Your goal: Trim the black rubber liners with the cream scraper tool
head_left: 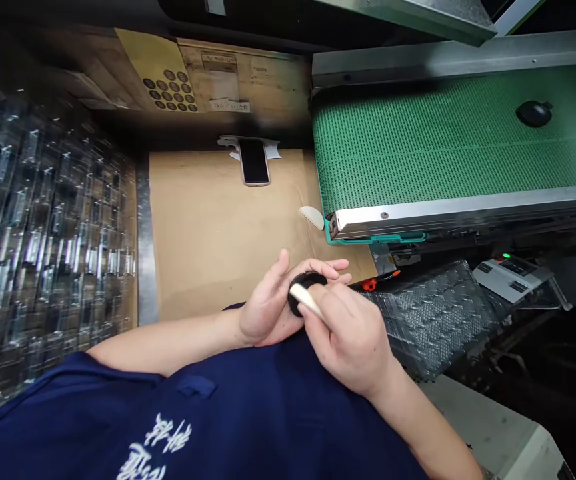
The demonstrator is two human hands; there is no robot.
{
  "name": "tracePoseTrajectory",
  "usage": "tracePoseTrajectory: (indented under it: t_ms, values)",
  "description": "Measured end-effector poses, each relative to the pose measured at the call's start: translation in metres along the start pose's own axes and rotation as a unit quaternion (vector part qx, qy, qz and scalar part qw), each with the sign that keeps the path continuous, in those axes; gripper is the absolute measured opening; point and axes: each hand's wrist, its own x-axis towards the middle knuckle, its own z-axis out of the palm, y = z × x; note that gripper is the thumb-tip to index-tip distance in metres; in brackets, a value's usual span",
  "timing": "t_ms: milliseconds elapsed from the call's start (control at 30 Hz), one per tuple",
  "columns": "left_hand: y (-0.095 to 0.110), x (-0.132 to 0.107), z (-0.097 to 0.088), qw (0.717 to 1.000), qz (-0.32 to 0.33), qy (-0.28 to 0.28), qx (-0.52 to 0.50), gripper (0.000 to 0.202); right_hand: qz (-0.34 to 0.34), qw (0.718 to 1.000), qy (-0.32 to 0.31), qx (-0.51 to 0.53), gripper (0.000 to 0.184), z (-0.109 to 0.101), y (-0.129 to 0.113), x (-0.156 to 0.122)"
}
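One shirt (268, 413), right grip (351, 333) tight on one cream piece (307, 300), left grip (271, 307) spread beneath one black disc (309, 279)

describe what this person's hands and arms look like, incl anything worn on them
Both the left hand and right hand are bare, with no gloves, rings or watches showing. The forearms are uncovered too. The dark navy-blue fabric shirt has white brush-style lettering; its left sleeve stops near the elbow.
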Motion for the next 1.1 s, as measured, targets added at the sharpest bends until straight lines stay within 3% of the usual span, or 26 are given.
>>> tracePoseTrajectory:
  t_ms: [100,233,367,533,700,833,967,1100]
  values:
    - [0.000,0.001,0.001,1.000,0.012,0.004,0.006,0.068,-0.016,0.999,-0.039,0.012,0.016,0.000,0.000,0.000]
    - [0.000,0.001,0.002,1.000,0.004,0.013,-0.001,0.064,0.010,1.000,0.005,-0.012,0.015,0.001,0.001,0.000]
    - [0.001,0.000,0.003,1.000,0.024,0.016,0.009,0.065,-0.041,0.998,-0.045,0.021,0.014,0.002,0.001,-0.001]
    - [0.001,-0.001,0.004,1.000,0.024,0.009,-0.003,0.066,0.007,1.000,0.015,0.001,0.016,0.003,0.001,-0.001]
    - [0.001,0.000,0.006,0.999,0.040,0.030,0.006,0.062,-0.021,0.999,-0.034,0.009,0.018,0.002,-0.002,-0.001]
    - [-0.001,0.000,0.008,0.999,0.039,0.022,0.006,0.059,0.018,1.000,0.025,-0.003,0.017,0.004,-0.005,0.001]
    - [0.000,0.000,0.009,0.994,0.091,0.059,0.028,0.059,0.009,1.000,-0.009,0.021,0.017,0.006,-0.007,-0.002]
    - [0.003,0.001,0.010,0.986,0.147,0.080,0.020,0.034,0.048,0.999,0.003,0.000,0.016,0.008,-0.001,-0.009]
